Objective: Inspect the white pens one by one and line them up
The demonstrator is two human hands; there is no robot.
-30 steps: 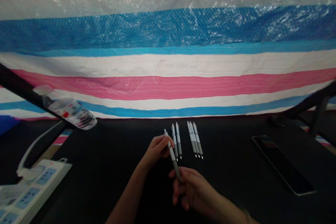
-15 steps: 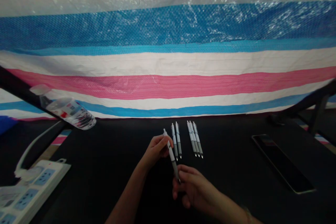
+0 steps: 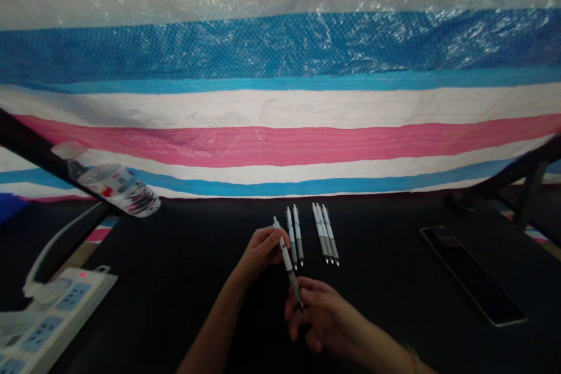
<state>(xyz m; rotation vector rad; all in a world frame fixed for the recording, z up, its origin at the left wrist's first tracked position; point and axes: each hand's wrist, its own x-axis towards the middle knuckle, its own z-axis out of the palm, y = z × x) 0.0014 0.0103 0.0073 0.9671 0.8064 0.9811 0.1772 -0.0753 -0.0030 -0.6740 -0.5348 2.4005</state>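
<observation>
My left hand [image 3: 261,250] is closed around the upper part of a white pen [image 3: 287,260] with a grey grip, pinching it between thumb and fingers. The pen slants, clicker end away from me and tip towards me. At the lower end, my right hand [image 3: 323,311] has its thumb and fingers about the grey grip near the tip, the other fingers loosely curled. Just beyond the held pen lie two similar pens [image 3: 298,231] side by side. Right of these is a group of three more pens [image 3: 325,232], close together and pointing the same way.
On the right lies a black phone [image 3: 473,274]. A white power strip [image 3: 72,318] with a plugged-in cable sits at the front left. A clear bottle [image 3: 120,187] is tilted at the back left, by a black bar. A striped plastic sheet [image 3: 280,146] hangs behind the black table [image 3: 385,245].
The fingers of my right hand have shifted slightly about the pen's tip end. My left hand keeps its hold, and the other pens lie as before.
</observation>
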